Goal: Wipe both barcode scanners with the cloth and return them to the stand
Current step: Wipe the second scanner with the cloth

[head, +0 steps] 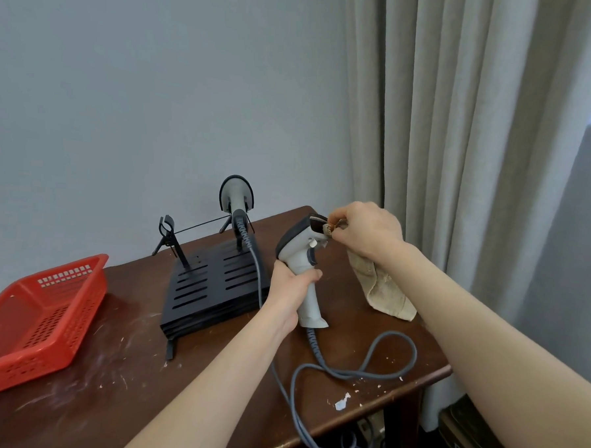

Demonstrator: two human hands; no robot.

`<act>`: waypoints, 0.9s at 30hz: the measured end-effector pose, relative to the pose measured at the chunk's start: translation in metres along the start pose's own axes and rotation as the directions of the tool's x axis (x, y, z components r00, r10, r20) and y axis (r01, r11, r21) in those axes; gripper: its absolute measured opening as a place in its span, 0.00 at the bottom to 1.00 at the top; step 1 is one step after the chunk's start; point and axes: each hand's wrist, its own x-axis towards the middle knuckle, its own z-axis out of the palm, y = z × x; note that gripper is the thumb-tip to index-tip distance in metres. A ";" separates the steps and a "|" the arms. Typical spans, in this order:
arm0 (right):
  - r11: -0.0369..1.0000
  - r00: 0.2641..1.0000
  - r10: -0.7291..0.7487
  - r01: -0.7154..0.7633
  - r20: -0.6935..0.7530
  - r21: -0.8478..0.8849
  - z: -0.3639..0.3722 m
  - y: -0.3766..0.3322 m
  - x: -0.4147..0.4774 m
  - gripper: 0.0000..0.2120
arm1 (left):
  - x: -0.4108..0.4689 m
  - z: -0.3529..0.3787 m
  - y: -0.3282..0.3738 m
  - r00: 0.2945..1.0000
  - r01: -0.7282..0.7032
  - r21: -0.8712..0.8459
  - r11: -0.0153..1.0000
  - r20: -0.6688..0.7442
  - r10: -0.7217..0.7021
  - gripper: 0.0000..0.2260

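While the left hand (292, 285) is clenched round the handle of the handheld barcode scanner (302, 258), holding it upright above the wooden table (115, 368), the right hand (365, 229) pinches a bunched corner of the beige cloth (383, 290) against the scanner's front window; the rest of the cloth hangs down below the wrist, its lower edge close to the tabletop.

Head view, the only one. The second scanner (236, 196) sits in the right-hand cradle of the black slotted stand (215, 281), nose up, its coiled cable (255, 273) running down the stand's right side. The left-hand cradle (166, 226) stands vacant, presumably the place for the scanner in hand. That scanner's own grey cable (355, 364) loops across the table and drops over the near edge. A red plastic basket (39, 313) lies well apart at the left.

To do this step well, judging from the pose: keep the left grip low on the handle so that head, trigger and window remain exposed; press the cloth with the fingertips rather than the loose fold, working along the recessed window edge where dirt would gather; turn the scanner with the left wrist, not by regripping. The trailing cable should be kept slack and clear of the loose white flecks (343, 402) on the table, lest it drag them or tug the scanner.
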 end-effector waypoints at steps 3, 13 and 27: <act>0.997 0.997 0.048 -0.051 -0.059 -0.051 0.000 0.001 0.001 0.12 | 0.000 0.001 0.001 1.000 0.004 0.003 1.000 0.008 -0.004 0.20; 0.997 0.997 -0.073 0.073 0.024 -0.022 0.000 0.006 -0.006 0.13 | 0.000 -0.001 0.001 1.000 -0.022 0.010 1.000 -0.011 0.022 0.21; 0.987 0.999 -0.011 0.017 -0.040 0.161 -0.006 0.013 -0.007 0.10 | -0.002 0.002 0.006 0.999 -0.051 0.023 0.998 0.016 0.050 0.21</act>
